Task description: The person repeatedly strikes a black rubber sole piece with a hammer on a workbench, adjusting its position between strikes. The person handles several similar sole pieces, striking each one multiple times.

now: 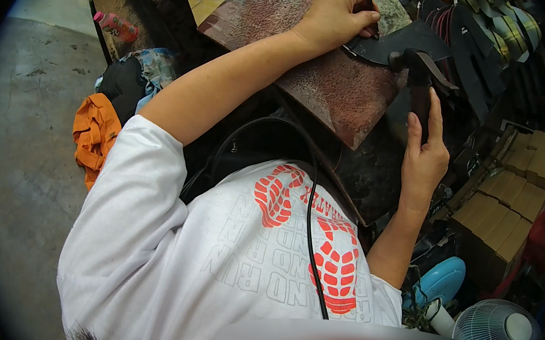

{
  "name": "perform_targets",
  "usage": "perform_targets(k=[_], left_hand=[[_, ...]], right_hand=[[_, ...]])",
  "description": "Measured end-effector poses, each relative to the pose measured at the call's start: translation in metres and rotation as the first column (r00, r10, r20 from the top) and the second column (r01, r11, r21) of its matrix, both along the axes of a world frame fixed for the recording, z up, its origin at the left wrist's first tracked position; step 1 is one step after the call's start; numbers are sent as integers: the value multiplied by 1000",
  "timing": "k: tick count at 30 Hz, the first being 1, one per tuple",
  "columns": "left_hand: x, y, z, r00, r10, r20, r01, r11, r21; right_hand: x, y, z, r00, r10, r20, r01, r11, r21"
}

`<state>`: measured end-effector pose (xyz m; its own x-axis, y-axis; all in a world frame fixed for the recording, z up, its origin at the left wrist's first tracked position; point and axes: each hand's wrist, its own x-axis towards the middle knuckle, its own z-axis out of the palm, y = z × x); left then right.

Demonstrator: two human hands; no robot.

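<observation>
My left hand [338, 18] reaches across a rusty metal plate [336, 86], fingers curled and pinching the edge of a black sheet piece [405, 41] that lies on the plate. My right hand [425, 159] grips the dark handle of a hammer [424, 70]. The forefinger lies along the handle, and the hammer's head hangs just over the right edge of the black sheet. What exactly sits under my left fingertips is too small to tell.
Stacked sandal soles [497, 28] lie at the top right and cardboard boxes [511, 197] at the right. A white fan [500, 327] and a blue one [440, 280] stand at the lower right. An orange cloth [95, 136] and a pink bottle [117, 26] are on the left beside the concrete floor [27, 142]. A black cable [309, 231] crosses my shirt.
</observation>
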<state>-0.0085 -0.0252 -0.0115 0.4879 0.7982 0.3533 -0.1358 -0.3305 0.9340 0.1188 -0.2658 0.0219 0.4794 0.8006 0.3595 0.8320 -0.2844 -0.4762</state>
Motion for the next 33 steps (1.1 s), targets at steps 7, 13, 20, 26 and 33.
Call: perform_targets(k=[7, 13, 20, 26, 33], left_hand=[[-2, -8, 9, 997, 52, -59, -44, 992, 121], [-2, -26, 25, 972, 226, -63, -121, 714, 690], [-2, -20, 13, 949, 244, -201, -43, 730, 682], [-6, -7, 16, 968, 42, 248, 4, 983, -183], [-65, -62, 46, 906, 158, 394, 180, 698, -693]], right_hand=[[-11, -5, 66, 994, 58, -95, -37, 976, 216], [-21, -6, 116, 938, 345, -25, -245, 713, 656], [3, 6, 22, 999, 46, -6, -45, 995, 93], [-8, 5, 15, 1000, -12, -13, 11, 997, -80], [-14, 5, -7, 996, 14, -88, -10, 999, 44]])
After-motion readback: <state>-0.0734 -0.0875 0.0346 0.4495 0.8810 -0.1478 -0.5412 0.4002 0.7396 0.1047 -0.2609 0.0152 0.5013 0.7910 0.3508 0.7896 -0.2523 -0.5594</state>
